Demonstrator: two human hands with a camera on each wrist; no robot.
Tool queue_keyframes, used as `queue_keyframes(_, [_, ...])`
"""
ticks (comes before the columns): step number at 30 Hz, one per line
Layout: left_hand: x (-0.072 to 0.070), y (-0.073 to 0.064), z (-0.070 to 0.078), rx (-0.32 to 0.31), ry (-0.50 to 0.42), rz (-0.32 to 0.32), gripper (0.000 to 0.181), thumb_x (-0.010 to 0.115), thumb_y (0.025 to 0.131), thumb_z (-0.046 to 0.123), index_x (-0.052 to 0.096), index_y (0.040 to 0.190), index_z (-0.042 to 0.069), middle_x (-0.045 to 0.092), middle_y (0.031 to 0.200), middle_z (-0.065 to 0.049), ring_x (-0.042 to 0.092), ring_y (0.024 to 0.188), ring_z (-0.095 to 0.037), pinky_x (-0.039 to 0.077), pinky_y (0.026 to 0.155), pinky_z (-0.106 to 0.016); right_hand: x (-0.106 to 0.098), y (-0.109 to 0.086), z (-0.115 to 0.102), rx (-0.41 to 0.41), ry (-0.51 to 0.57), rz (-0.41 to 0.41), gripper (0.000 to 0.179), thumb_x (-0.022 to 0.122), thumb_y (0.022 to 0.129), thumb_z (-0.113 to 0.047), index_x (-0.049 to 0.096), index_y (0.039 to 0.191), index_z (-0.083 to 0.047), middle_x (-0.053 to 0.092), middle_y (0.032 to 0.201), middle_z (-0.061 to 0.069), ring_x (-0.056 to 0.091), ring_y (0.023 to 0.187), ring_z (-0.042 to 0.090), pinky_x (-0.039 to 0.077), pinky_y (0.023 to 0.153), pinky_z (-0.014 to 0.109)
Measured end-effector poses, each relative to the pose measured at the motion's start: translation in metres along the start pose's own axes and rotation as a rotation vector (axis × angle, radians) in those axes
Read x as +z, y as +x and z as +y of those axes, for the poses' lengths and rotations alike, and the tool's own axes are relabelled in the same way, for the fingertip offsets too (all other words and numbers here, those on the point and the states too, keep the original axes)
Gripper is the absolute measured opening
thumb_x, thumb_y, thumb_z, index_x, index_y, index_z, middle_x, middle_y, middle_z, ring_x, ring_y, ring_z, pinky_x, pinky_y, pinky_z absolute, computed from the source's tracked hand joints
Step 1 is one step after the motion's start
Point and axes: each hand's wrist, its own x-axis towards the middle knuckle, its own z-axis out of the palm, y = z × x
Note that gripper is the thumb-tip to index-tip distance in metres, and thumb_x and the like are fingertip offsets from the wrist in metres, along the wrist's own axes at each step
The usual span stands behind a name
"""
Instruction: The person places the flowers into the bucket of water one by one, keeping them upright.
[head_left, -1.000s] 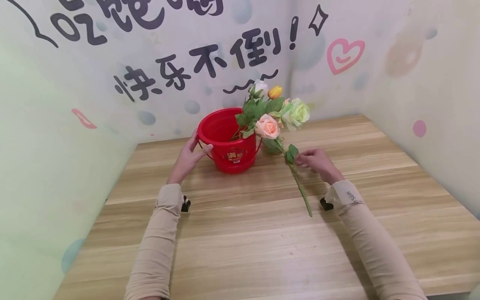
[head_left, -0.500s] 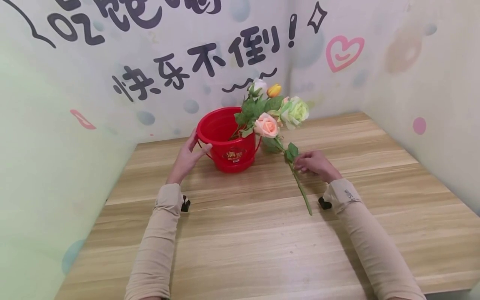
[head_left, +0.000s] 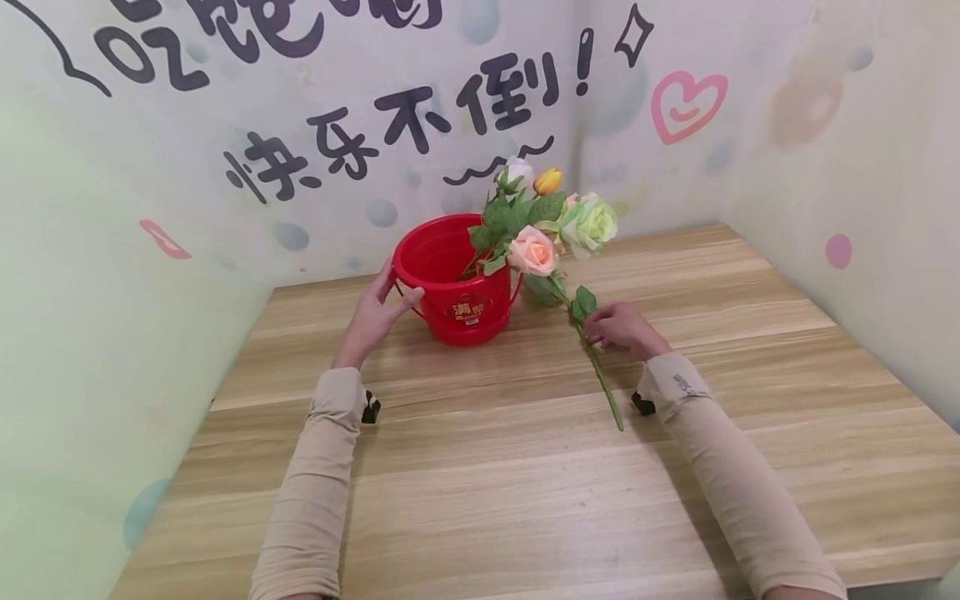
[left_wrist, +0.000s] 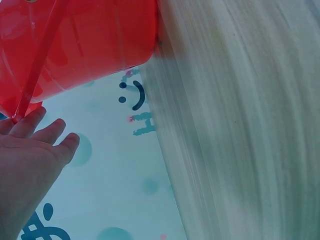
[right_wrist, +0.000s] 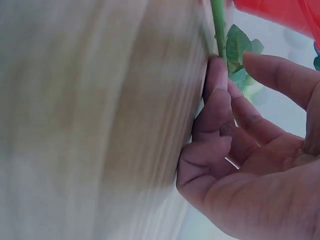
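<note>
A red plastic bucket stands on the wooden table, holding flower stems with white, yellow and peach-pink blooms among green leaves. My left hand rests against its left side near the rim; the left wrist view shows extended fingers at the lower end of the bucket's handle. To the right, a long green flower stem lies slantwise on the table, its upper end passing behind the peach rose. My right hand touches this stem beside its leaves, fingers bent low against the tabletop and thumb apart from them.
A pale green rose leans out to the bucket's right, and a yellow tulip rises behind. Printed walls border the back and sides of the wooden table.
My right hand has shifted slightly left, closer in to the stem. The left hand, bucket and flowers stay in place.
</note>
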Motion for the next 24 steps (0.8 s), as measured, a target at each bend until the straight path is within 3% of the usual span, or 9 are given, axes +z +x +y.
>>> queue_keyframes(11, [-0.001,-0.001,0.002,-0.020,-0.001,0.001,0.082,0.066,0.102,0.021,0.016,0.166,0.008,0.018,0.171,-0.010,0.017,0.157,-0.028,0.030,0.120,-0.048,0.008,0.005,-0.008,-0.002,-0.057,0.045,0.017,0.063,0.094,0.000,0.066,0.106,0.012,0.066,0.086,0.008,0.059,0.073,0.011,0.045,0.065,0.022])
queue_keyframes(16, [-0.001,-0.002,0.002,-0.022,0.005,0.001,0.083,0.066,0.101,0.021,0.016,0.166,0.008,0.018,0.171,-0.010,0.017,0.157,-0.028,0.030,0.120,-0.047,0.012,0.010,-0.008,-0.022,-0.137,0.075,0.015,0.063,0.093,0.000,0.068,0.103,0.011,0.065,0.082,0.006,0.056,0.072,0.012,0.043,0.064,0.023])
queue_keyframes(24, [-0.001,-0.001,0.000,-0.003,-0.001,0.002,0.082,0.067,0.102,0.019,0.017,0.166,0.008,0.019,0.170,-0.010,0.017,0.157,-0.028,0.027,0.122,-0.047,0.011,0.014,-0.008,0.042,-0.203,0.078,0.015,0.065,0.096,-0.008,0.063,0.084,0.001,0.060,0.075,0.004,0.047,0.064,0.012,0.039,0.058,0.025])
